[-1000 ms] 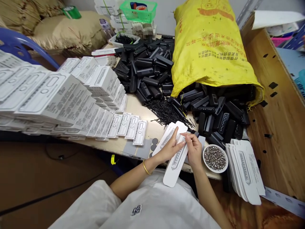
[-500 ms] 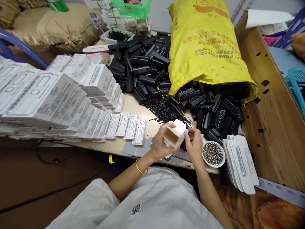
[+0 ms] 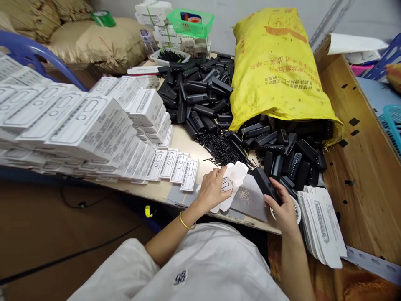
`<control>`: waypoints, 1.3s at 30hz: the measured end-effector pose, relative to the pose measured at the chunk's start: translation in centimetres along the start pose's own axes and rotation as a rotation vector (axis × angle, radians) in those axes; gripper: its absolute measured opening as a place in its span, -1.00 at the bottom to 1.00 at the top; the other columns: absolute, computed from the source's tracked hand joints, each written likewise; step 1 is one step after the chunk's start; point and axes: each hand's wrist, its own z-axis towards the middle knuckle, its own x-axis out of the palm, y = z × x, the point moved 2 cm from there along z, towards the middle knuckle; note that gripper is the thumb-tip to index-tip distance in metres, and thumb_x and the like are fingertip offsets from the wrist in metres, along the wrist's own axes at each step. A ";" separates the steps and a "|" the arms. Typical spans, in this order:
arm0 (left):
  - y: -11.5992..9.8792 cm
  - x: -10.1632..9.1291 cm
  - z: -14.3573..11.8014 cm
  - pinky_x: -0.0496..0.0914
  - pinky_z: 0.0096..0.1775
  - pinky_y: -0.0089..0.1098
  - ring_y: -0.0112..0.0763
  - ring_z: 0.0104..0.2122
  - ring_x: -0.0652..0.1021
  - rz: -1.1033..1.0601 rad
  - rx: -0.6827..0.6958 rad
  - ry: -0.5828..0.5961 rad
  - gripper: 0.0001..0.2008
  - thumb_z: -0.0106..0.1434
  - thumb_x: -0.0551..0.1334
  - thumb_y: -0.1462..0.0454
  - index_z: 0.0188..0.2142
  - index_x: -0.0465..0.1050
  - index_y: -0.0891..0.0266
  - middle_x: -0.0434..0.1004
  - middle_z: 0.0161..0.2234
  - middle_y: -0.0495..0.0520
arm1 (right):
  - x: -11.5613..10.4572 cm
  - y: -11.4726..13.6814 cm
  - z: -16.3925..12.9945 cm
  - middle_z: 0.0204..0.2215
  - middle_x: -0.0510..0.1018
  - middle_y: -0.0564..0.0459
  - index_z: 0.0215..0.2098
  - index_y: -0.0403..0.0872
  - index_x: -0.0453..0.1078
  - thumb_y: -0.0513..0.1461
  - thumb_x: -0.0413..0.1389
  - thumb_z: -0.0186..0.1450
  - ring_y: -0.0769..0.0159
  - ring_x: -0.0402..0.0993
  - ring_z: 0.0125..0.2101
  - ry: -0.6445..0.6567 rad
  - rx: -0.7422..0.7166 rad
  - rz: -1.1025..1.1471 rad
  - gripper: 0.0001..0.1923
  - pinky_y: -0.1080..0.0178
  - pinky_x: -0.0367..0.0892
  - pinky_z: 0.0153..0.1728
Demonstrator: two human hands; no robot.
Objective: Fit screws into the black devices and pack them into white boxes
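Observation:
My left hand [image 3: 210, 190] is closed around a small white cardboard box [image 3: 237, 173] with printed outlines. The box's flaps stand open on the side toward my right hand. In my right hand [image 3: 285, 207] is an oblong black plastic case [image 3: 265, 184], gripped at its near end and tilted toward the box, apart from it. Beneath the right hand, a white bowl [image 3: 299, 214] of small metal pieces is partly covered. A grey sheet [image 3: 250, 205] lies on the table between the hands. Just beyond them lies a pile of thin black rods [image 3: 216, 148].
Stacked white boxes [image 3: 84, 125] fill the left side, with several single ones [image 3: 189, 175] along the table edge. Many black cases [image 3: 200, 98] lie behind, some spilling from a yellow sack [image 3: 282, 79]. Flattened cartons [image 3: 322, 225] sit at right, beside a wooden board [image 3: 360, 167].
My right hand has moved right, away from the box, and a black case now shows plainly in it. The box has turned in my left hand, its opening no longer facing me.

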 end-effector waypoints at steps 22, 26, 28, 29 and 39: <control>-0.1 0.0 0.5 0.21 0.23 -0.13 -0.15 0.21 0.32 -0.612 0.119 -0.163 -0.27 0.11 0.28 0.26 0.26 0.10 0.18 0.27 0.21 0.21 | 4.2 1.3 4.6 -0.33 0.52 -0.01 -0.29 -0.06 0.42 -0.12 0.03 0.29 0.21 0.43 -0.29 -0.058 -0.057 -0.159 -0.79 0.16 0.35 -0.26; 0.7 -0.5 1.9 0.20 0.23 -0.12 -0.15 0.20 0.33 -0.603 0.018 -0.284 -0.27 0.10 0.29 0.25 0.25 0.11 0.19 0.29 0.21 0.21 | 6.3 0.0 9.7 -0.25 0.52 -0.16 -0.28 -0.09 0.43 -0.35 -0.03 0.25 0.11 0.42 -0.18 -0.032 -0.023 -0.649 -0.80 0.12 0.32 -0.23; 0.7 -0.6 2.4 0.19 0.24 -0.13 -0.15 0.20 0.33 -0.602 0.026 -0.282 -0.27 0.10 0.29 0.24 0.25 0.12 0.19 0.29 0.21 0.20 | 7.1 -0.3 11.7 -0.29 0.52 -0.18 -0.34 -0.10 0.44 -0.42 -0.01 0.20 0.09 0.42 -0.19 0.036 0.012 -0.769 -0.78 0.15 0.30 -0.29; 0.6 -0.6 2.7 0.19 0.24 -0.14 -0.16 0.20 0.33 -0.605 0.038 -0.279 -0.27 0.10 0.29 0.24 0.25 0.11 0.19 0.28 0.21 0.20 | 7.2 -0.4 12.3 -0.32 0.52 -0.18 -0.39 -0.09 0.44 -0.44 0.01 0.19 0.09 0.42 -0.20 0.062 0.015 -0.787 -0.79 0.17 0.28 -0.31; -0.4 0.9 3.9 0.26 0.17 -0.20 -0.22 0.13 0.38 -0.453 0.115 -0.245 -0.26 0.11 0.26 0.35 0.27 0.08 0.14 0.34 0.12 0.16 | 2.1 0.9 12.3 -0.40 0.56 -0.06 -0.36 -0.04 0.50 -0.24 0.06 0.28 0.16 0.47 -0.35 0.029 0.003 -0.771 -0.83 0.17 0.28 -0.29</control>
